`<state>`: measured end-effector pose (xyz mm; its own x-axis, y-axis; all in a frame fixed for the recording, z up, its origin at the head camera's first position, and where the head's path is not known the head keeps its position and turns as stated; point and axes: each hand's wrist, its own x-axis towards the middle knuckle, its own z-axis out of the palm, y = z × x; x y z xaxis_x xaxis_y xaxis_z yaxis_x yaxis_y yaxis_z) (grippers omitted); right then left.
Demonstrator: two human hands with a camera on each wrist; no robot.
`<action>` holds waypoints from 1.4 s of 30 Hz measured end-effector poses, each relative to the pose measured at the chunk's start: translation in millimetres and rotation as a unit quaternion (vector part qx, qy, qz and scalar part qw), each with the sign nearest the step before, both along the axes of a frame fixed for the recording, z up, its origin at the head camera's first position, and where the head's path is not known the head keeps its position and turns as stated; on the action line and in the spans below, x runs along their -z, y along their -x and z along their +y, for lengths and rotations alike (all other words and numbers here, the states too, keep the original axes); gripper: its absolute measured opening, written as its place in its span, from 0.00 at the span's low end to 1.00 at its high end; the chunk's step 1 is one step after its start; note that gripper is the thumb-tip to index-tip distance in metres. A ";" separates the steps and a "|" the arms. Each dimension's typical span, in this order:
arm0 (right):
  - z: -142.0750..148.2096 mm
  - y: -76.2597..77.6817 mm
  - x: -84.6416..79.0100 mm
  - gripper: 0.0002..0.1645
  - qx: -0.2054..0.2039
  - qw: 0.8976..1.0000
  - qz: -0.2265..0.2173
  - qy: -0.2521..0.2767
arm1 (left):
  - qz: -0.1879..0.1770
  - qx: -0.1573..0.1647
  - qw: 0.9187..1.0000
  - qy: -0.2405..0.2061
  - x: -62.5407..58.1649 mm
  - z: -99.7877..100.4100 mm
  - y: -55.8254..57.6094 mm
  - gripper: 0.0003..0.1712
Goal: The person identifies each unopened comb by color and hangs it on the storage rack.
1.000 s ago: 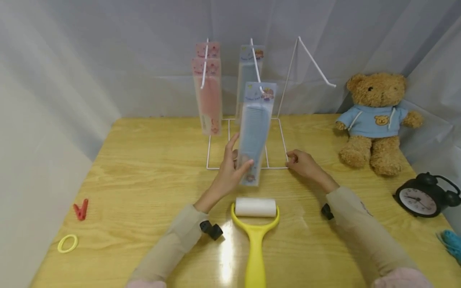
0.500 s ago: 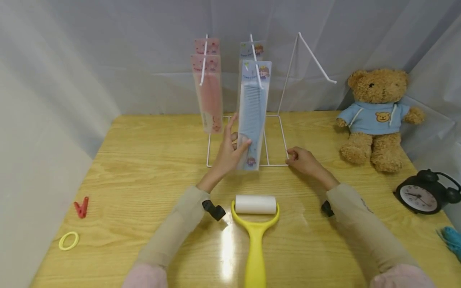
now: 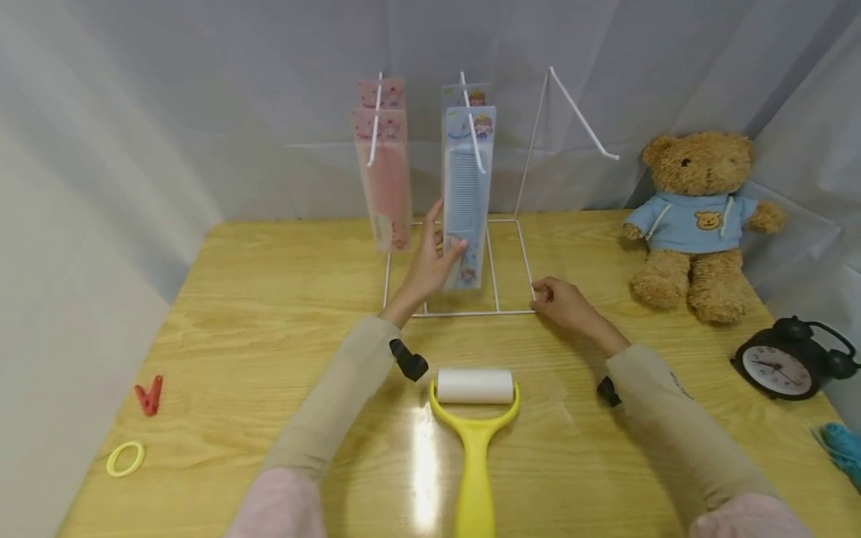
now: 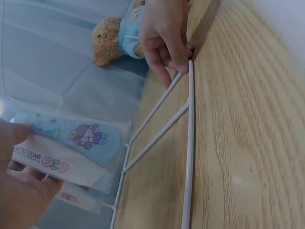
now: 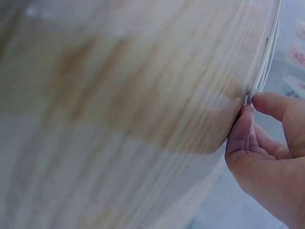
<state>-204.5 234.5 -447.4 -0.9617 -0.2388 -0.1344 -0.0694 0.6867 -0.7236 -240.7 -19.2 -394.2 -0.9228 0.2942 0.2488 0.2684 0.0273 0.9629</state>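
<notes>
My left hand (image 3: 425,267) holds a packaged blue comb (image 3: 466,190) low on its pack, thumb in front and fingers behind. The pack's top overlaps the middle hook (image 3: 474,134) of a white wire rack (image 3: 464,314), close before another blue comb pack (image 3: 452,96), mostly hidden. In the left wrist view, the held comb's printed handle end (image 4: 88,136) points toward the rack's base. My right hand (image 3: 563,305) pinches the front right corner of that base, fingertips and thumb at the wire, as the right wrist view also shows.
Two pink comb packs (image 3: 388,172) hang on the left hook; the right hook (image 3: 581,112) is bare. A yellow-handled roller (image 3: 475,448) lies in front. A teddy bear (image 3: 702,217) and black alarm clock (image 3: 783,366) stand right; a red clip (image 3: 150,396) and yellow ring (image 3: 125,459) lie left.
My left hand has moved the blue comb pack up and back along the middle hook, toward the pack behind. The pack now hangs straighter. My right hand keeps its hold on the rack corner.
</notes>
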 end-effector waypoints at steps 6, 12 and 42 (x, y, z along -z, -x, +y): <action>-1.9 0.3 3.0 0.25 -0.003 1.000 0.005 -0.001 | -0.019 -0.003 1.000 -0.015 9.3 -1.8 8.9 0.41; -2.0 0.7 5.5 0.25 -0.001 1.000 0.012 -0.007 | -0.007 -0.007 1.000 -0.004 13.1 -7.2 11.5 0.36; 1.1 1.2 5.2 0.24 -0.001 1.000 0.017 0.000 | 0.020 -0.073 0.996 0.046 20.6 -32.9 3.5 0.21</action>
